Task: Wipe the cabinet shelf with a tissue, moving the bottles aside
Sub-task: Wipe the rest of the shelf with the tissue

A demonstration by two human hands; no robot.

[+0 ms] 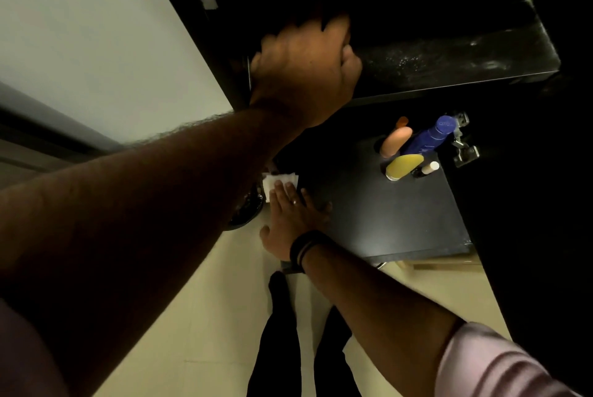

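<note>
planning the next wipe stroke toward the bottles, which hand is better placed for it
Right. The right hand already lies flat on the tissue on the lower shelf, level with the bottles. The left hand is up at the upper shelf's edge.

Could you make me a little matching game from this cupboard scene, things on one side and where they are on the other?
Things:
1. left hand
2. right hand
3. blue bottle
4. metal hinge

Places:
A. standing among other bottles at the back of the lower shelf
B. pressing flat on a white tissue
C. fixed to the cabinet side, right of the bottles
D. gripping the edge of the upper shelf

Pairs: 1-D, 2-B, 3-A, 4-C
</note>
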